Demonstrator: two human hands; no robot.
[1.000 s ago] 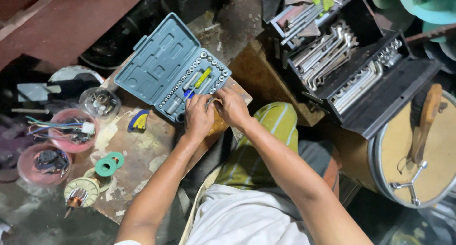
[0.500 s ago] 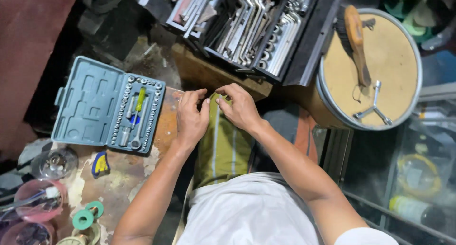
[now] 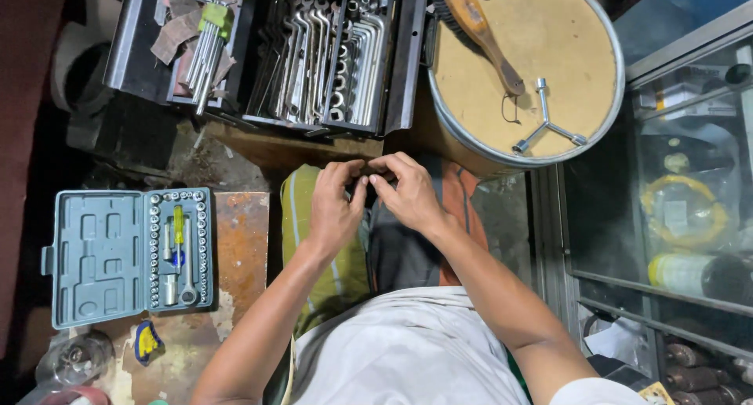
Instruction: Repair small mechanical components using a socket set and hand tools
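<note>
From the head camera, you are looking straight down over your own chest and lap. Your left hand (image 3: 333, 213) and your right hand (image 3: 408, 193) meet in front of you, above your lap, fingertips all but touching. Both sets of fingers are curled in tight, thumbs against forefingers, pinched around a small dark part (image 3: 365, 184) that sits right between the two hands. It is too small and too hidden to name, and you cannot tell which hand carries its weight; both are equally near, one on each side. If it has a long axis, it seems to run across from hand to hand, but the fingers cover too much to be sure.

Away from your hands, the open metal toolbox (image 3: 267, 56) lies just beyond your fingertips, its trays packed with rows of spanners (image 3: 314, 52) standing side by side. To its right stands a round drum (image 3: 608, 67), and on its tan top lie a wooden-handled brush (image 3: 478, 28) and a three-armed socket wrench (image 3: 547, 126), well apart from your right hand.

To your left, on a rusty worn board (image 3: 243, 240), the blue-grey socket set case (image 3: 125, 256) lies open, with its sockets in rows and a yellow-handled driver (image 3: 178, 224) in the middle. It is well apart from your left hand.
</note>
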